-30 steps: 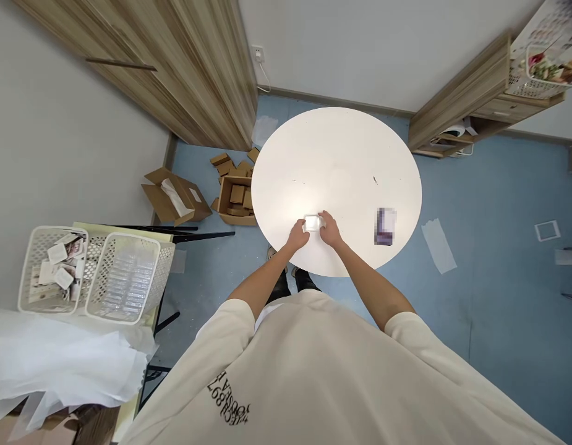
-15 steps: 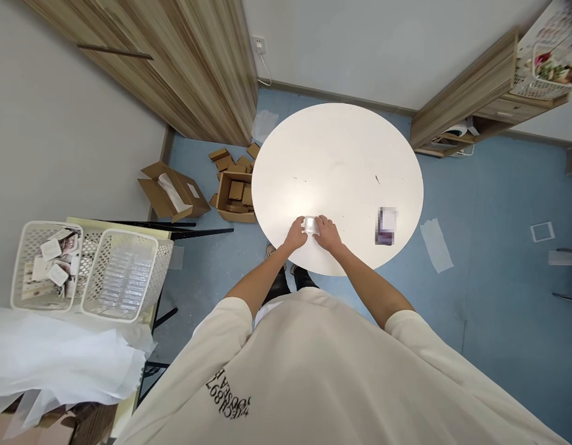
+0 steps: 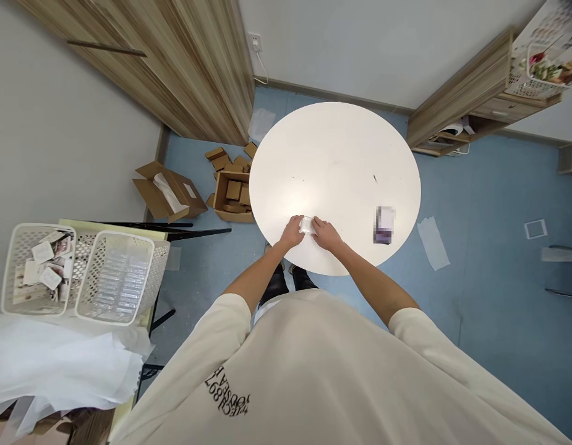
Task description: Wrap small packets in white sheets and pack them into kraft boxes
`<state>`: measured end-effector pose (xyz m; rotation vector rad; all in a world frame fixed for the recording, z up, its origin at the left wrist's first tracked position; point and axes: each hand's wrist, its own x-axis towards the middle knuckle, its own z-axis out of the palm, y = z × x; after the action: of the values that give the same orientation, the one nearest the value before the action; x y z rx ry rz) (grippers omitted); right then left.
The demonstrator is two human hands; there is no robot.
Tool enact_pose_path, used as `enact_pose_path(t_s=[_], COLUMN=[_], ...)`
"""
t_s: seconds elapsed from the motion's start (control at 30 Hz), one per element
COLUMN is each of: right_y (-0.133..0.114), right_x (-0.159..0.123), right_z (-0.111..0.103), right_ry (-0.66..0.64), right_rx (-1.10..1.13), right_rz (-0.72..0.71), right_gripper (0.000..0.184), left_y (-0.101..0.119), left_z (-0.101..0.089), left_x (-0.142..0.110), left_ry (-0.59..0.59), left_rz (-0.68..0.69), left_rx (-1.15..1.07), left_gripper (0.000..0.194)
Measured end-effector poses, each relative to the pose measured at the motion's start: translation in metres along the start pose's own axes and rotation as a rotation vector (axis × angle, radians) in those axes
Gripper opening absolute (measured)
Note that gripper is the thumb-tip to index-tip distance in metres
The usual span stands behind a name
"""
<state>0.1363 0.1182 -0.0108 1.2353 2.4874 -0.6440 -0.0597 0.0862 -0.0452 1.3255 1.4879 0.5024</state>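
Note:
Both my hands meet over the near edge of a round white table (image 3: 341, 142). Between them is a small white packet (image 3: 307, 225), pinched from either side. My left hand (image 3: 292, 232) has its fingers closed on the packet's left end. My right hand (image 3: 325, 233) covers the right end with curled fingers, hiding much of the packet. A small purple and white item (image 3: 384, 225) lies on the table to the right, away from both hands.
Two white mesh baskets (image 3: 84, 272) stand on a side table at left, beside white sheets (image 3: 58, 364). Open cardboard boxes (image 3: 230, 194) lie on the blue floor left of the table. A wooden cabinet (image 3: 174, 68) and shelf unit (image 3: 471, 105) flank the back wall.
My hands have drawn closer together over the packet, which shows less than before. The view has shifted slightly; the purple and white item has not moved.

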Motion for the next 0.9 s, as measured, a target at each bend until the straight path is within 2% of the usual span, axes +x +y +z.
enact_pose_path(t_s=[0.27,0.43,0.6,0.73,0.9], right_y=[0.016,0.019,0.020,0.021,0.022], right_x=[-0.003,-0.001,0.002,0.003,0.004], right_z=[-0.015,-0.026,-0.027,-0.025,-0.021], right_ry=[-0.017,-0.004,-0.005,0.002,0.009], right_rx=[0.028,0.063,0.153,0.160,0.159], right_rz=[-0.082,-0.079,-0.087,-0.099,-0.121], right_gripper=[0.056,0.055,0.057,0.057,0.057], left_y=[0.007,0.012,0.019,0.022,0.023], left_z=[-0.010,-0.017,-0.019,-0.016,-0.013], left_x=[0.006,0.007,0.010,0.011,0.011], left_ry=[-0.033,-0.071,-0.067,-0.035,-0.026], left_rz=[0.029,0.022,-0.010,-0.091,-0.136], left_rx=[0.114,0.041,-0.007,-0.072,-0.178], left_gripper=[0.056,0.053,0.048,0.053,0.072])
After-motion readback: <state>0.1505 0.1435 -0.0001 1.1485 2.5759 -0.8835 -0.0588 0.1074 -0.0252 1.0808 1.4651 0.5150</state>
